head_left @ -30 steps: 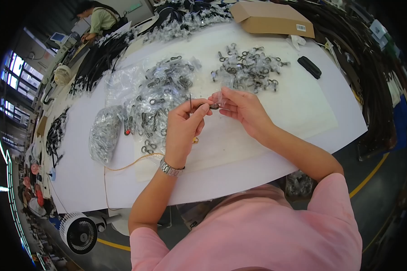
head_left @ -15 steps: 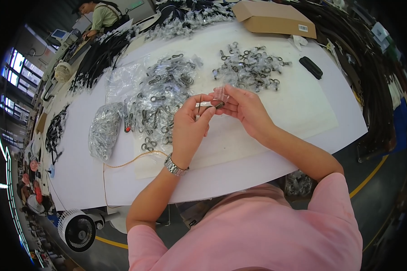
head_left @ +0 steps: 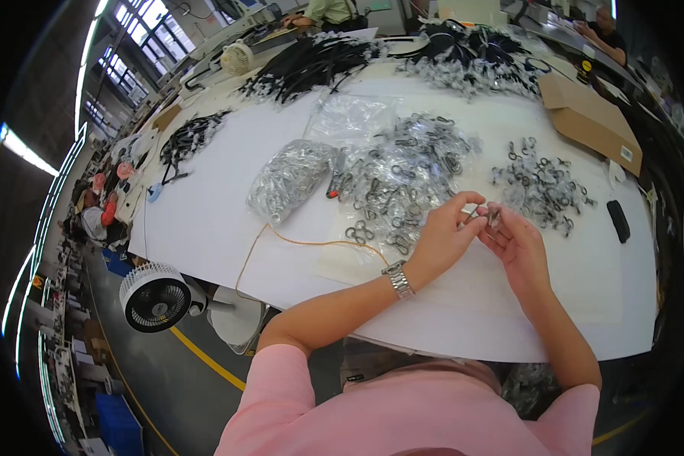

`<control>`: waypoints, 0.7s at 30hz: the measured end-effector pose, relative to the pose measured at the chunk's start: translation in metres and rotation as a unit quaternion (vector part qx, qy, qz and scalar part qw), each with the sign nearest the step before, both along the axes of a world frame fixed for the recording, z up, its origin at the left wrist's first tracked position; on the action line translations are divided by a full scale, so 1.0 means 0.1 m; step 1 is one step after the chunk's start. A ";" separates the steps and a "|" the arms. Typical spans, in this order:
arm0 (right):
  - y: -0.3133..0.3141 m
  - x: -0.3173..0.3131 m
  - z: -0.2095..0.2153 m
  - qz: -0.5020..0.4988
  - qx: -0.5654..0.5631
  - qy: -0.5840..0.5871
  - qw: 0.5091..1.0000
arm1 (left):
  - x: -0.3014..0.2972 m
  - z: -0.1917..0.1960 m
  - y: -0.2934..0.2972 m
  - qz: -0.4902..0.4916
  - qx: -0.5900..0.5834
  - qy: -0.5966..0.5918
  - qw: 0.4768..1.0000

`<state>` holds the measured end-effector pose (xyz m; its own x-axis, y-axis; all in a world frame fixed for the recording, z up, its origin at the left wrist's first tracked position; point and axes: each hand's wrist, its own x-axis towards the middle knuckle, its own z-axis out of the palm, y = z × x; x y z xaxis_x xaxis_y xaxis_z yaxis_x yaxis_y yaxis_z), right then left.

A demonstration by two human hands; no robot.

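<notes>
My left hand (head_left: 450,232) and my right hand (head_left: 523,247) meet above the near right part of the white table. Between their fingertips is a small dark metal clasp (head_left: 493,216), partly hidden by the fingers and by what looks like clear plastic. My left thumb and forefinger pinch it from one side, while the fingers of my right hand close on its other side. Beyond the left hand spreads a heap of plastic-wrapped metal clasps (head_left: 414,171). A smaller pile of clasps (head_left: 543,186) lies beyond the right hand.
A stuffed clear plastic bag (head_left: 290,181) lies left of the heap. An orange cord (head_left: 311,242) runs to the table's near edge. A cardboard box (head_left: 593,129) and a black case (head_left: 618,221) lie right; black straps (head_left: 304,67) behind. A fan (head_left: 156,299) stands at left. Other people work nearby.
The view has swung left, so the table and hands appear farther right. My hands have drawn closer together around the clasp; the clear plastic that stood up at my right fingertips shows less.
</notes>
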<state>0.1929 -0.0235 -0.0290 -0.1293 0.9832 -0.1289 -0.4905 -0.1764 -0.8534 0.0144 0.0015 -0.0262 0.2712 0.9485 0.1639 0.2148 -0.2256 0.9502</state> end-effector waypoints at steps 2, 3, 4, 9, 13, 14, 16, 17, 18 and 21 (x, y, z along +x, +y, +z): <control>-0.01 -0.03 -0.08 0.014 0.003 0.007 1.000 | -0.02 -0.11 -0.02 0.005 0.023 -0.042 0.999; -0.04 0.02 -0.08 0.012 0.004 0.009 1.000 | 0.06 -0.17 -0.01 -0.007 0.049 -0.080 0.996; -0.09 0.10 -0.09 0.006 0.013 0.020 1.000 | 0.18 -0.31 0.03 -0.012 0.117 -0.111 0.987; -0.02 0.21 -0.27 0.059 0.022 0.055 0.997 | 0.20 -0.14 -0.05 -0.072 -0.053 -0.184 0.979; 0.01 0.05 -0.15 0.056 -0.005 0.062 0.996 | 0.14 -0.17 -0.02 -0.073 -0.058 -0.152 0.984; 0.01 0.07 -0.13 0.057 -0.004 0.062 0.996 | 0.12 -0.12 -0.02 -0.073 -0.057 -0.152 0.984; 0.04 0.09 -0.08 0.060 0.047 0.034 0.997 | 0.09 -0.03 -0.02 -0.093 -0.034 -0.115 0.988; 0.00 0.07 -0.05 0.060 0.046 0.034 0.997 | 0.09 0.00 -0.05 -0.092 -0.034 -0.114 0.989; -0.07 0.05 -0.03 -0.006 0.019 0.016 1.000 | 0.10 0.03 -0.09 -0.101 -0.043 -0.135 0.985; -0.05 0.12 -0.02 -0.051 -0.001 0.000 0.999 | 0.09 -0.06 0.04 -0.109 -0.049 -0.148 0.982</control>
